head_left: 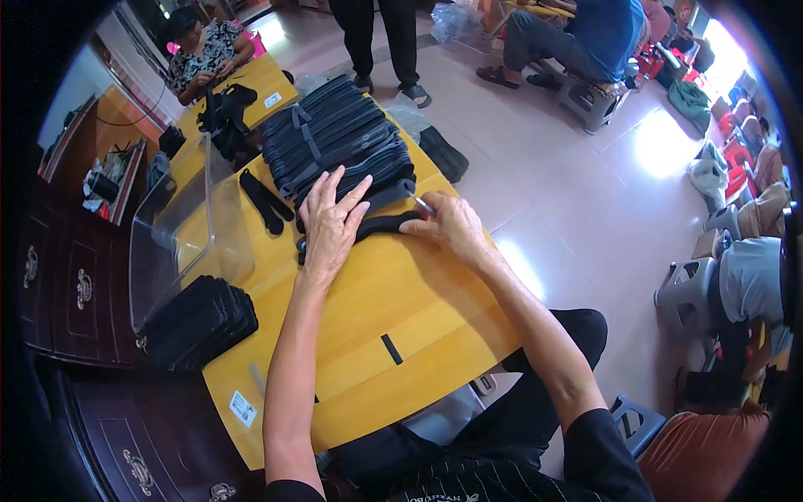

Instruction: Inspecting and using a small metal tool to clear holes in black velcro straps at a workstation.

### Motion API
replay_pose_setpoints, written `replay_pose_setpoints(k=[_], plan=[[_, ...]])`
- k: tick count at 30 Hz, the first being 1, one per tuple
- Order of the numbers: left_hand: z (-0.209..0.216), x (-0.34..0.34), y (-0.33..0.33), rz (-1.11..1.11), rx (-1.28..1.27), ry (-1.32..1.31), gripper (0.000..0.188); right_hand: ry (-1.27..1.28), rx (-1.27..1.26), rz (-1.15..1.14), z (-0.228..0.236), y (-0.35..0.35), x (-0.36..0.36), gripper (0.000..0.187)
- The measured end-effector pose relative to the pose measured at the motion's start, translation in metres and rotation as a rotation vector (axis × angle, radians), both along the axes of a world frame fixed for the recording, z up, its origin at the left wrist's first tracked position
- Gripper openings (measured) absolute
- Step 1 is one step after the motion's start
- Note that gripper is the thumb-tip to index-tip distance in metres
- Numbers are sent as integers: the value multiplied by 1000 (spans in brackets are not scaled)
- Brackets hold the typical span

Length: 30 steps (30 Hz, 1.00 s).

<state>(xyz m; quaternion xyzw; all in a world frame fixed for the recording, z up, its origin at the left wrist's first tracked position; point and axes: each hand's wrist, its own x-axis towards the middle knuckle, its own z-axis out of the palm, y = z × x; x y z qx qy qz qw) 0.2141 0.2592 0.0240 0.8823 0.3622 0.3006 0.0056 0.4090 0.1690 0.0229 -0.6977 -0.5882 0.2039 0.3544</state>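
Note:
On the yellow table, a large stack of folded black fabric straps (pixel 335 134) lies with a grey band across its top. My left hand (pixel 329 226) rests with fingers spread on the near edge of this stack. A curved black padded strap (pixel 385 224) lies in front of the stack, running from beside my left hand to my right hand. My right hand (pixel 452 224) is closed around a small tool (pixel 424 204) with a thin metal tip and a reddish handle. The tip points at the stack's near right corner; whether it touches is unclear.
A clear plastic bin (pixel 209 213) stands left of the stack, with black flat pieces (pixel 201 322) near it. Two loose black straps (pixel 266 202) lie between. A co-worker (pixel 209 54) sits at the far table end; another person (pixel 385 42) stands behind the stack. Dark drawers (pixel 84 289) border the left.

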Motion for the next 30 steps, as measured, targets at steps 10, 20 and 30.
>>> replay_pose_setpoints(k=[10, 20, 30], plan=[[8, 2, -2, 22, -83, -12, 41, -55, 23, 266, 15, -43, -3, 34], [9, -2, -7, 11, 11, 14, 42, 209, -8, 82, 61, -145, 43, 28], [88, -33, -127, -652, -1516, -225, 54, -33, 274, 422, 97, -163, -5, 23]])
